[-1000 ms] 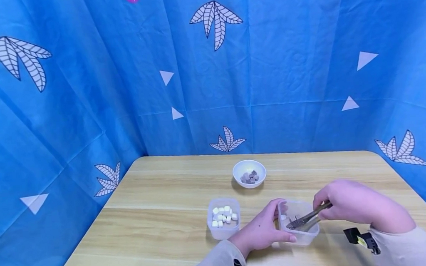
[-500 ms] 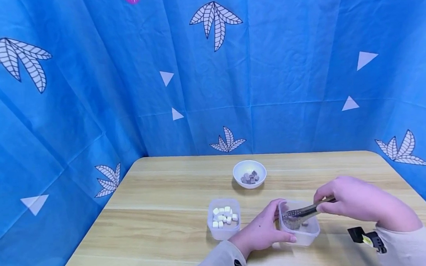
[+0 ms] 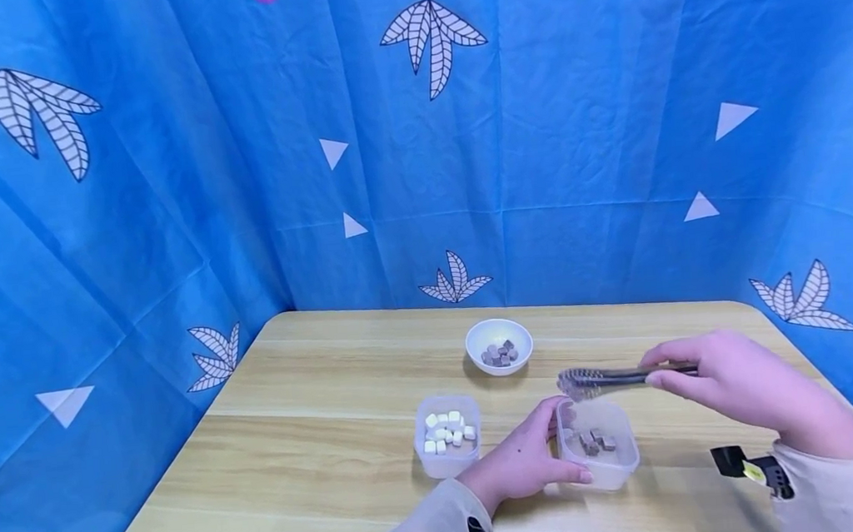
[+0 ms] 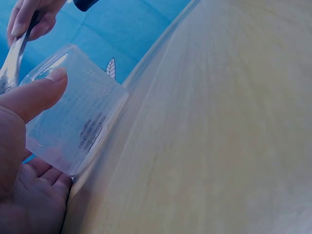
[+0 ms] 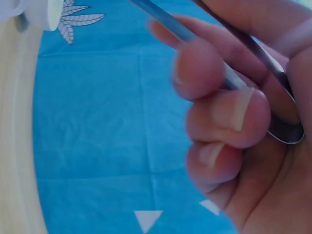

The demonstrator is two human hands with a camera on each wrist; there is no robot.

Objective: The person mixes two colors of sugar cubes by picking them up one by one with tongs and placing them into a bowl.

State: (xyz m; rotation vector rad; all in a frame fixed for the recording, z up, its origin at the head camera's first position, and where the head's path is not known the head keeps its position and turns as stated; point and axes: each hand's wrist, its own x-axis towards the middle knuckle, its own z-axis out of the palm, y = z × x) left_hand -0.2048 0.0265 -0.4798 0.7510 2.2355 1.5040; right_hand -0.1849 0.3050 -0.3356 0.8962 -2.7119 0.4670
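Left hand: fingers clamped on clear container, brown cubes inside, nearer tabletop's right edge than second container. Right hand: fingers clamped on tongs. White bowl near back edge.

On the bench, the right tub is the clock centre: the left tub is at nine o'clock, the bowl at eleven, and cubes lie inside all three. The left hand is between the tubs; the right hand, with tongs, is at two o'clock.
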